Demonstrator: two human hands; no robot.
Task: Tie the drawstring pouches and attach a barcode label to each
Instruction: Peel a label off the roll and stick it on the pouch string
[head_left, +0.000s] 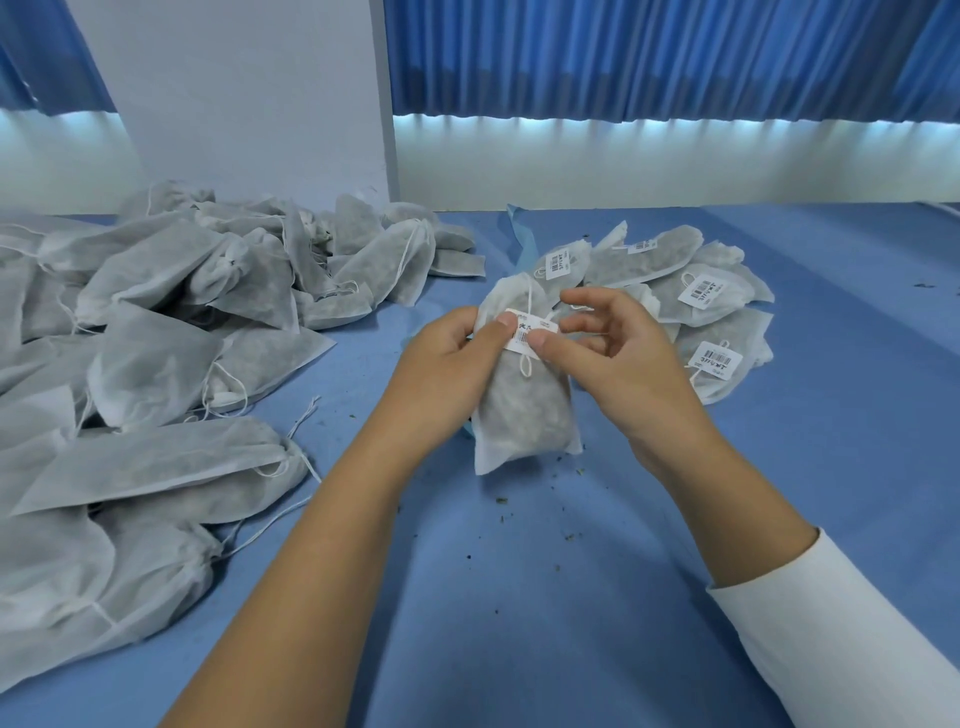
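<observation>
- On the left of the blue table (519, 571) lies a heap of unlabelled pouches (156, 322), drawstrings loose, waiting their turn.
- The left hand (447, 358) grips the pouch (524, 415) at its neck, fingers curled behind and thumb pressing the left end of the barcode label (532, 332).
- The step looks like fixing the label over the tied drawstring (527, 312). The next move likely calls for pressing the label flat, then setting the pouch aside.
- The pouch is held over the table's middle with its long axis running near to far. The tied neck points away from the person and the bottom seam points toward them.
- The right hand (618, 358) pinches the label's right end between thumb and a curled finger, with the forefinger raised above.
- To the right lies a smaller pile of labelled pouches (701, 306), barcodes up.
</observation>
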